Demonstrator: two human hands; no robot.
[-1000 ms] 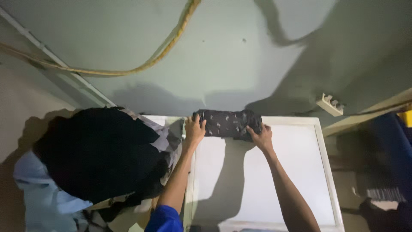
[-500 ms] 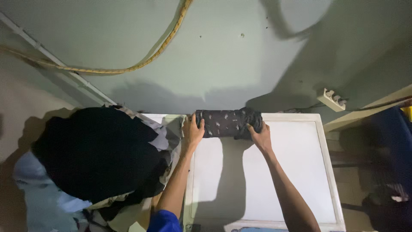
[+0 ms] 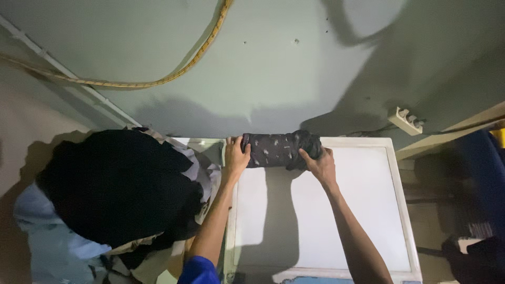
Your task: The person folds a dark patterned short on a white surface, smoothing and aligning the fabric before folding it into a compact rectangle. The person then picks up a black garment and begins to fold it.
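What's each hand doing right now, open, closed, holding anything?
Left hand: closed on the left end of the dark speckled rolled cloth.
Right hand: closed on the roll's right end, over the white flat-topped surface.

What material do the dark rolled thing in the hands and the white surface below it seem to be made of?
Dark rolled bundle: probably soft woven fabric, matte, creased, with pale specks. White surface: seemingly smooth painted metal or plastic with a raised rim; unclear which.

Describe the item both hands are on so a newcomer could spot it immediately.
Find the white tabletop against the green wall. At its far edge lies a dark folded cloth, left hand and right hand gripping its ends. Unlike the black heap alongside, it is compact and pale-flecked.
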